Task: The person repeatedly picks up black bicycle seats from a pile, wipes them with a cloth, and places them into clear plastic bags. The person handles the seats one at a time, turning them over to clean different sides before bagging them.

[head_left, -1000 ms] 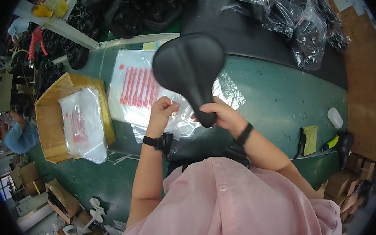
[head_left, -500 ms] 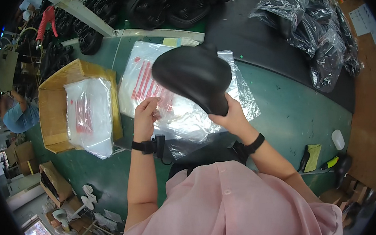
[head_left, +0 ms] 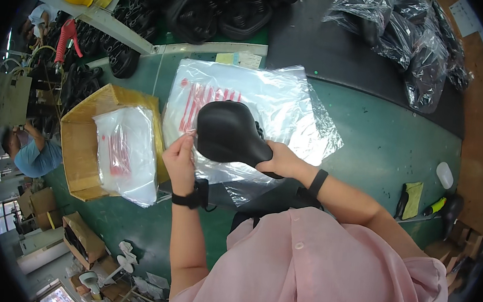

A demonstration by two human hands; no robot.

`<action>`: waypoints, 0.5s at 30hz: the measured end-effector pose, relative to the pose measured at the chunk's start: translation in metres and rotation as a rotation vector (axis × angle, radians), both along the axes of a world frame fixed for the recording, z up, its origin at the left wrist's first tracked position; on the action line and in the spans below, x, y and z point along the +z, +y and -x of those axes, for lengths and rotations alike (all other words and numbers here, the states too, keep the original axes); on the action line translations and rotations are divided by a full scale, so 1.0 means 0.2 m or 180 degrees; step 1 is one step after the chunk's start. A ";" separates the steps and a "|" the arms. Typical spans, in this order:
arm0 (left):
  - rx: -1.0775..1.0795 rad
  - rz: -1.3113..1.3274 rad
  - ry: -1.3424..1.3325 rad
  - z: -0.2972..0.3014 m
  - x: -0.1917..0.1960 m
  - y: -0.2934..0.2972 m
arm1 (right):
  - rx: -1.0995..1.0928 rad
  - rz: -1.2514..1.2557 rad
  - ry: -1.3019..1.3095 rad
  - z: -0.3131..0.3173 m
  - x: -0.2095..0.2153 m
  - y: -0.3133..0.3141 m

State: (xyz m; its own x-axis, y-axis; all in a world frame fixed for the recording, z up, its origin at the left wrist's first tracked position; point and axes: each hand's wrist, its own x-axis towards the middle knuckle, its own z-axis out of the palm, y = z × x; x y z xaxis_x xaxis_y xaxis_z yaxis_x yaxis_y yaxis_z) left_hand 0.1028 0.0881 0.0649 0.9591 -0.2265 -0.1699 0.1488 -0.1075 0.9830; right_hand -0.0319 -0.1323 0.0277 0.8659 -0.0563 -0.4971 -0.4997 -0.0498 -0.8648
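My right hand [head_left: 283,161] is closed round the narrow nose of a black bicycle saddle [head_left: 229,132], which it holds over a stack of clear plastic bags [head_left: 280,91] with red print. The saddle's smooth top faces up, and its wide end points left. My left hand [head_left: 179,160] is closed in a pinch at the left edge of the top bag, close beside the wide end of the saddle. The saddle covers the middle of the stack, so whether it touches the bag cannot be told.
Left of the stack stands an open cardboard box [head_left: 76,160] with more plastic bags [head_left: 138,160]. Saddles wrapped in plastic [head_left: 426,69] lie on a black mat [head_left: 306,54] at the far right; bare black saddles [head_left: 243,18] are heaped at the back. A yellow cloth [head_left: 412,201] lies at right.
The saddle has come down and left toward the bags and my left hand. My left hand has moved slightly left and down, its fingers now at the bag's edge.
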 end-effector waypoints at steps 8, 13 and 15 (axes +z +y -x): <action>-0.1109 -0.0429 -0.1720 0.17 0.28 -0.31 | 0.1052 0.2251 -0.0916 0.02 0.14 0.04; -0.2620 -0.0818 -0.2351 0.47 0.29 -0.37 | 0.0893 0.0725 -0.0509 0.01 0.12 -0.07; -0.2108 -0.0645 -0.1734 0.42 0.22 -0.26 | -0.0531 -0.1228 -0.0351 0.12 0.08 -0.10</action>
State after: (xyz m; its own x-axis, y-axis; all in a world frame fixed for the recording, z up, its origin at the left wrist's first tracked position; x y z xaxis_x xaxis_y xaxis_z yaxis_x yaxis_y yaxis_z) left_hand 0.0193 0.0358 0.1082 0.6008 -0.7799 0.1756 -0.4899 -0.1856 0.8518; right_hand -0.0555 -0.1513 0.0431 0.9098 -0.0282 -0.4141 -0.3770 0.3611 -0.8529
